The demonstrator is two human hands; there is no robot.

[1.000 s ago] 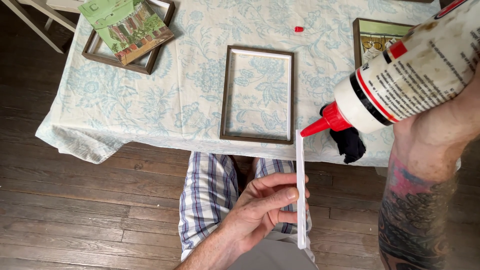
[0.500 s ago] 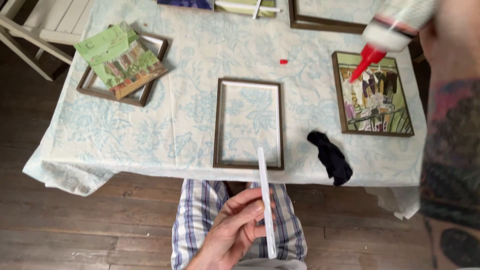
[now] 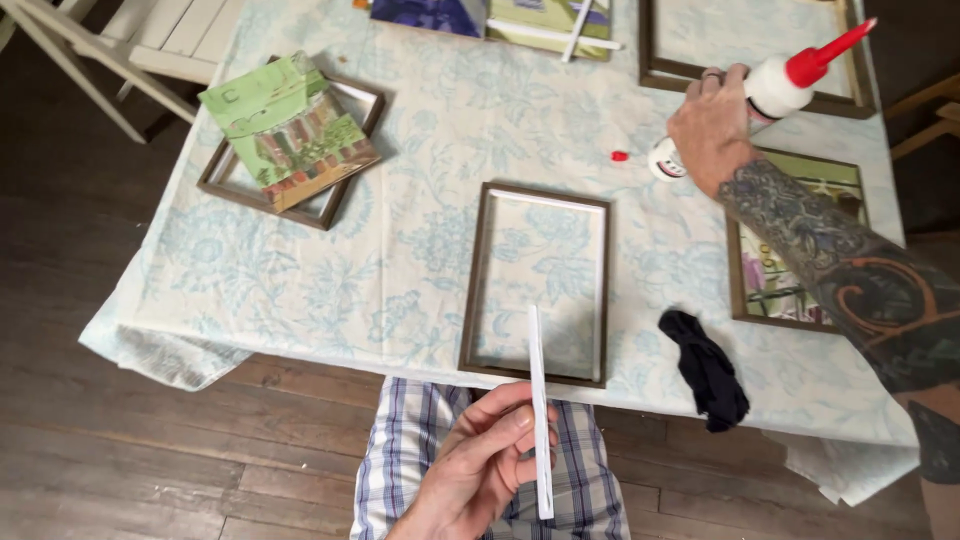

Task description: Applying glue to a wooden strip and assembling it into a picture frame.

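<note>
A dark plank floor runs under a counter (image 3: 300, 290) draped in a pale cloth with a blue flower print, and the person sits at its near edge, plaid shorts showing below.

The left hand (image 3: 480, 465) is low over the lap, fingers closed lightly round the lower half of a thin white strip (image 3: 540, 410). The strip stands nearly upright in the view, its long axis running away from the body toward the empty brown frame (image 3: 537, 283) that lies flat on the cloth just beyond it. The strip's top end overlaps the frame's lower right corner as seen from above, and its line runs nearly parallel to the frame's long sides. So the left hand is much the nearer one to that frame.

The right hand (image 3: 712, 128) is well off, up and to the right, wrapped round a white glue bottle (image 3: 775, 90) whose red nozzle points away to the far right. A small red cap (image 3: 620, 156) lies on the cloth just left of that hand. A black rag (image 3: 708, 368) sits right of the frame, near the counter's edge, and a framed picture (image 3: 790, 270) lies partly under the right forearm.
</note>
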